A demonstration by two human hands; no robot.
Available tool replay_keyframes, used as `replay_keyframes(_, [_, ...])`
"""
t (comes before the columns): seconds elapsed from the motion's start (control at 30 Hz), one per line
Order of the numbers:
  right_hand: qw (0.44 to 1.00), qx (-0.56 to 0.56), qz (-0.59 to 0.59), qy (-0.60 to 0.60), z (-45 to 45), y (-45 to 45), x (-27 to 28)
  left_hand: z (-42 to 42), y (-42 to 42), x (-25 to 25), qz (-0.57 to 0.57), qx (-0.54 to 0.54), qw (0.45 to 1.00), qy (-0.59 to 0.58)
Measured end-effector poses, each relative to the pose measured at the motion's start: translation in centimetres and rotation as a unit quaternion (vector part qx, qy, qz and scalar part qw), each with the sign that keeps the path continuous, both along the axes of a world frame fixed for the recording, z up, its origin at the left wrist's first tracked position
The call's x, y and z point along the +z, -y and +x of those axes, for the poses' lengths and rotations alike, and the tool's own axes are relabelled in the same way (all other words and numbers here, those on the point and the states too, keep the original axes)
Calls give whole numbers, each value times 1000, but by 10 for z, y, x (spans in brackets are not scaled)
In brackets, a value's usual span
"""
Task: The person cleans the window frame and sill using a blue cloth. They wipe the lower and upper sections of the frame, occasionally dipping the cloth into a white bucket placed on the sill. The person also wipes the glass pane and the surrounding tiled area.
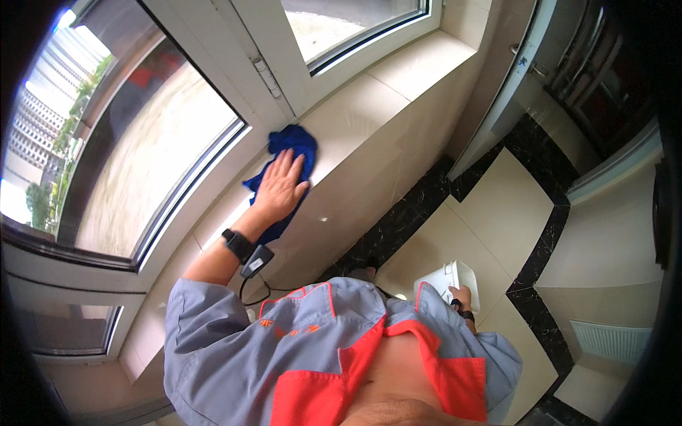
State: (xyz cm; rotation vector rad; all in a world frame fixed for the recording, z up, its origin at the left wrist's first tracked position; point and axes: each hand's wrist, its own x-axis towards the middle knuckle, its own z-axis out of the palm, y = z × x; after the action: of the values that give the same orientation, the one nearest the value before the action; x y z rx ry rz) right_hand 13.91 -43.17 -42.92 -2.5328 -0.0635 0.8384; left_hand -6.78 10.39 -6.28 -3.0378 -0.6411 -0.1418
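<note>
My left hand [279,186] lies flat on a blue cloth [293,139], pressing it against the tiled windowsill [373,109]. The cloth sits close to the window frame and its lower end hangs over the sill's front edge. Down at my right side, my right hand [462,298] grips the rim of a white plastic bucket [438,282]. The bucket is tilted, and what it may hold cannot be made out. Part of the right forearm is hidden by my grey and red work jacket [240,341].
White-framed windows [213,160] run along the sill, with a hinge [266,77] between two frames. A door [490,128] stands at the upper right. Light floor tiles [501,213] have a black marble-look border [410,226]. A small device [257,261] with a cable hangs at my left wrist.
</note>
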Motion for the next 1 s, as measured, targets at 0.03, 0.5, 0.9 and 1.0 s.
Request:
replay_keyframes(0.03, [998, -20, 62, 12, 4, 4, 8, 18, 0, 1, -10, -18, 1000, -4])
replay_keyframes(0.5, [984, -125, 75, 98, 103, -10, 62, 317, -13, -19, -3, -134, 989, 59])
replay_keyframes(0.9, [988, -145, 54, 23, 214, 5, 60, 492, -16, -26, -26, -67, 997, 38])
replay_keyframes(1.0, [983, -155, 90, 33, 228, 11, 63, 538, -23, -29, -26, -43, 997, 56])
